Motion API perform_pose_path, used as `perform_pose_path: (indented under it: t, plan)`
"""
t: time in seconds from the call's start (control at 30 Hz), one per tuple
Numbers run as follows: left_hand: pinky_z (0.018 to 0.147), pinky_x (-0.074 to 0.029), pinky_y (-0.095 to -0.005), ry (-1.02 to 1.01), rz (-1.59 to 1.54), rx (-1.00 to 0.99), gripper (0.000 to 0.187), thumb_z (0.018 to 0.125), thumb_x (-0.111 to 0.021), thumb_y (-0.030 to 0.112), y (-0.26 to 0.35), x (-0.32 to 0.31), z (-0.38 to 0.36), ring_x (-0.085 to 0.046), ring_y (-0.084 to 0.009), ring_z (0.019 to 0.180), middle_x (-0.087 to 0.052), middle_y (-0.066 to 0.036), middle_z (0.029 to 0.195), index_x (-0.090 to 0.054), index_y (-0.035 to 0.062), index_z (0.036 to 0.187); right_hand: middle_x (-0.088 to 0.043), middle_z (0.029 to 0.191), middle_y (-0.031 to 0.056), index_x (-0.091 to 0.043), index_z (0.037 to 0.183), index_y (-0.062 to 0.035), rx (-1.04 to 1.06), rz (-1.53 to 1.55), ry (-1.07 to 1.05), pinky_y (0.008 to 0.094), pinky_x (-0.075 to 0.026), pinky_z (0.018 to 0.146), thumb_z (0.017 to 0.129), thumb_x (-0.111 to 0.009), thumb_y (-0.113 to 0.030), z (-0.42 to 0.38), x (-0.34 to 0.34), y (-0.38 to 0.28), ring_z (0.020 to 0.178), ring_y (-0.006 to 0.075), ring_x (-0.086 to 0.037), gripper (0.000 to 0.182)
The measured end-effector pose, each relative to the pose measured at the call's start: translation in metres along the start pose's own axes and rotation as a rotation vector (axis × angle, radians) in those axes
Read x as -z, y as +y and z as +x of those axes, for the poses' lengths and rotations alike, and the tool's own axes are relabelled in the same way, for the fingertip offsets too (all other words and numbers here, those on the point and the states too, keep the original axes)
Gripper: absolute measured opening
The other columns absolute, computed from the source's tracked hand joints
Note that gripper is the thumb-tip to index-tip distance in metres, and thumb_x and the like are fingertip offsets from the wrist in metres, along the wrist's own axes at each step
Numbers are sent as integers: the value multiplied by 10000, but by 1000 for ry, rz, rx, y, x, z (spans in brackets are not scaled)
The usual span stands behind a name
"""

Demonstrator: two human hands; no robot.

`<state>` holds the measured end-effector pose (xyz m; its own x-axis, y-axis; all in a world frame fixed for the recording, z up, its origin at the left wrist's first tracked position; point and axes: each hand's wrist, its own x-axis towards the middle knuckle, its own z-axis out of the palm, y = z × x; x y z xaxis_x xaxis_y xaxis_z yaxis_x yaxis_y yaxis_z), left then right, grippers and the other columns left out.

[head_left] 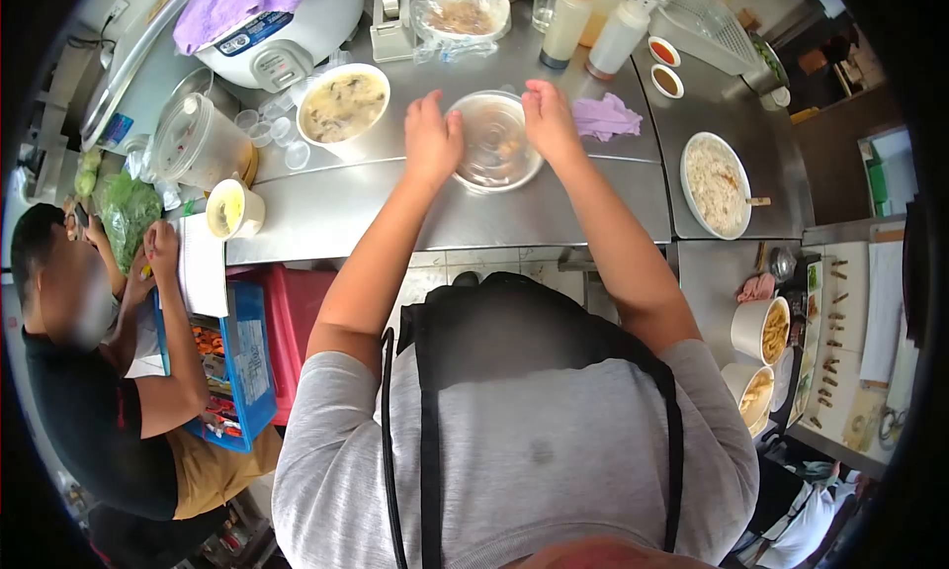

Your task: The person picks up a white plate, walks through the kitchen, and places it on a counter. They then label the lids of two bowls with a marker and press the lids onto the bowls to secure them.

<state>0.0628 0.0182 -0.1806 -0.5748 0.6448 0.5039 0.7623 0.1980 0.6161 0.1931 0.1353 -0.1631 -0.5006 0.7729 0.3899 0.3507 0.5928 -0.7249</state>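
No readable text, cooker label (255, 34) (blurred)

Steel counter (494, 220) lies open at six o'clock from a lidded bowl (494, 146), while bottles (565, 27) block one and purple cloth (606, 117) three.

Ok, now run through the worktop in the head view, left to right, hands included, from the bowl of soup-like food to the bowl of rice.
Bowl of soup-like food → left hand → bowl with a clear lid → right hand → crumpled purple cloth → bowl of rice.
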Motion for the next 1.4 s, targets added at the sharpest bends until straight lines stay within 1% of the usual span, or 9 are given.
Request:
perform_pose_path:
  t: [0.37,0.67,0.87,0.97,1.03,1.13,1.23,1.33,1.4]
  plan:
    - [791,-396,-368,-383,-328,310,287,828,-378,203,-6,-3,25,-508,-340,912,-552,-198,935,-542,20,976,-560,848,162,-516,876,-29,-214,25,-234,374,-410,689,818,-423,-230,10,-17,8,799,328,-525,229]
    - [693,-410,-379,-401,-309,351,263,821,-390,211,-6,-17,34,-530,-357,776,-552,-215,805,-555,7,841,-529,838,187,-491,826,-28,-252,-114,-448,399,-393,659,824,-396,-241,29,-19,12,773,354,-501,233]
    - [704,-413,-311,-359,-447,550,275,825,-402,211,-2,-21,28,-553,-250,778,-578,-162,809,-556,-2,906,-535,828,182,-510,840,-37,-250,64,-422,385,-402,665,821,-411,-249,32,-20,21,777,348,-504,234]
    - [721,-408,-278,-333,-702,713,288,828,-408,213,-10,-22,23,-534,-179,799,-581,-102,833,-545,-2,962,-549,827,158,-545,859,-68,-195,267,-184,371,-404,695,812,-428,-255,47,-15,54,811,318,-517,226]
    - [729,-404,-260,-358,-793,784,296,831,-408,214,-1,-6,24,-514,-145,810,-572,-68,845,-533,2,995,-552,862,134,-554,900,-75,58,-6,-64,362,-395,752,804,-445,-239,63,13,82,860,285,-515,219]
    - [674,-420,-246,-493,-764,842,299,833,-413,212,6,9,24,-524,-135,756,-571,-63,820,-520,12,1027,-550,871,138,-535,931,-52,72,-683,-262,360,-397,763,785,-483,-231,48,40,119,845,282,-517,237]
    - [703,-400,-225,-399,-726,732,269,845,-427,191,4,-8,13,-495,-98,776,-556,-47,873,-519,6,1018,-551,866,137,-509,966,-39,214,-594,-365,335,-414,746,740,-548,-200,30,38,123,827,278,-526,281]
    - [689,-400,-219,-331,-661,674,258,841,-436,183,12,-14,12,-495,-92,769,-557,-40,862,-531,-3,992,-541,854,125,-514,917,-47,-46,3,-238,324,-424,701,700,-594,-167,41,29,95,795,275,-526,260]
    - [576,-410,-228,-284,-631,607,257,833,-431,184,13,-20,9,-494,-91,650,-565,-50,784,-551,3,970,-525,825,109,-512,853,-45,-17,135,-281,323,-421,674,685,-608,-128,57,30,41,767,275,-516,211]
